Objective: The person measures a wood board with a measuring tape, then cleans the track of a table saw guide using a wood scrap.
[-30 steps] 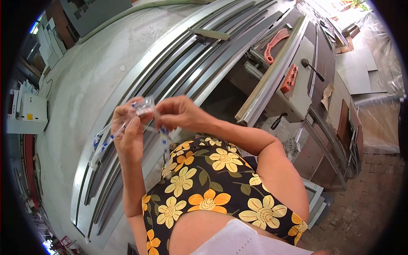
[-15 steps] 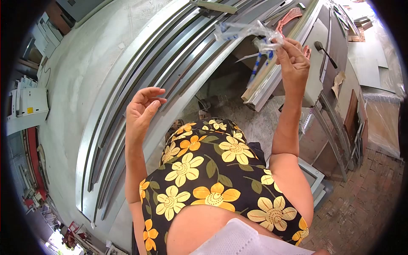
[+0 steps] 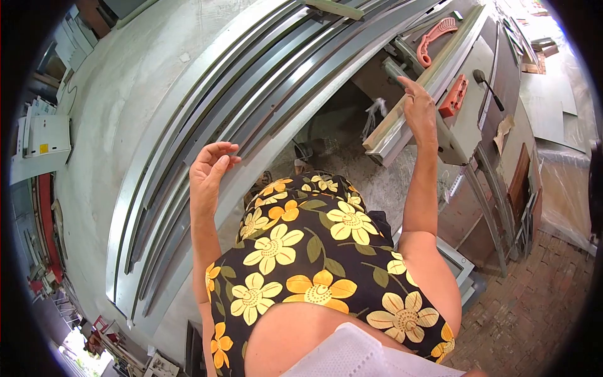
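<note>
My left hand (image 3: 211,168) hangs over the grey metal strips (image 3: 251,94), its fingers apart and slightly curled, holding nothing. My right hand (image 3: 419,113) is beside the pale wooden bar (image 3: 396,119) on a metal profile, fingers loosely extended with nothing in them. A crumpled clear plastic piece (image 3: 375,113) is in the dark gap left of the bar, below my right hand. Close to that hand, a red tool (image 3: 453,96) lies on the grey panel. A pink curved handle (image 3: 433,40) rests farther up.
A black round-headed tool (image 3: 488,88) lies at the right. Curved metal strips (image 3: 493,201) and a brown board (image 3: 519,182) lean below it. A white box (image 3: 49,133) stands far left. The brick floor (image 3: 521,308) shows at lower right.
My right hand has let go of the clear plastic with blue marks and moved down slightly. The plastic has dropped into the gap. The red tool now shows more fully.
</note>
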The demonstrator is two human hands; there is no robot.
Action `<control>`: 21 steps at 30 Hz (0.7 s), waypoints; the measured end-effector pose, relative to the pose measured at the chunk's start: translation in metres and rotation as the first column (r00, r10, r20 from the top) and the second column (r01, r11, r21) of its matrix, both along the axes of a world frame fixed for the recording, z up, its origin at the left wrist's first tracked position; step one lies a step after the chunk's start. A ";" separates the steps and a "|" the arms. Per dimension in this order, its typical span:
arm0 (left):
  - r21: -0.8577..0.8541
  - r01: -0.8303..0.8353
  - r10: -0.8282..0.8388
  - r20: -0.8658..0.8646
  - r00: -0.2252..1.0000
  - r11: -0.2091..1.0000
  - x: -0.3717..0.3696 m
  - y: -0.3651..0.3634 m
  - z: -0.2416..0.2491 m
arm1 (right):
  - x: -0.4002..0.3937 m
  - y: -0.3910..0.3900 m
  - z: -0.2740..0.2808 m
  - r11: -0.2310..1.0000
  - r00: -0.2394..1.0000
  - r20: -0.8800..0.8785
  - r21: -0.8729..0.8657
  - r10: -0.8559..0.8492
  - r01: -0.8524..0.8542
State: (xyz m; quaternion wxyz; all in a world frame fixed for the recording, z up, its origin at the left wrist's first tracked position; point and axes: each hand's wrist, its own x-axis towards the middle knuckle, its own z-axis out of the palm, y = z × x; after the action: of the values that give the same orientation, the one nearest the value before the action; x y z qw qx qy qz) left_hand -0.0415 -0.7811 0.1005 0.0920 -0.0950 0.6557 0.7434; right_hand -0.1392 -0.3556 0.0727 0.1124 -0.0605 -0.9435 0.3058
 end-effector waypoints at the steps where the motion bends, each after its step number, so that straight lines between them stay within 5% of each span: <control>1: -0.004 -0.010 0.010 0.003 1.000 1.000 0.002 -0.001 -0.002 | -0.002 -0.001 0.003 1.000 1.000 -0.008 0.001 0.002 -0.002; 14: -0.195 -0.301 0.280 -0.129 0.951 0.933 0.048 -0.039 -0.041 | -0.024 -0.036 0.020 0.956 0.970 0.076 -0.200 0.232 -0.213; 21: -0.298 -0.533 0.497 -0.193 0.846 0.792 0.082 -0.056 -0.068 | -0.055 -0.067 0.034 0.908 0.901 0.115 -0.088 0.419 -0.410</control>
State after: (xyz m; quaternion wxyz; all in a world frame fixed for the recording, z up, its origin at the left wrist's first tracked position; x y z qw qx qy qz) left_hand 0.0402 -0.8375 0.0326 -0.1665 -0.2454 0.7271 0.6191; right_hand -0.1946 -0.4231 0.1065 -0.0195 0.1181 -0.9302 0.3470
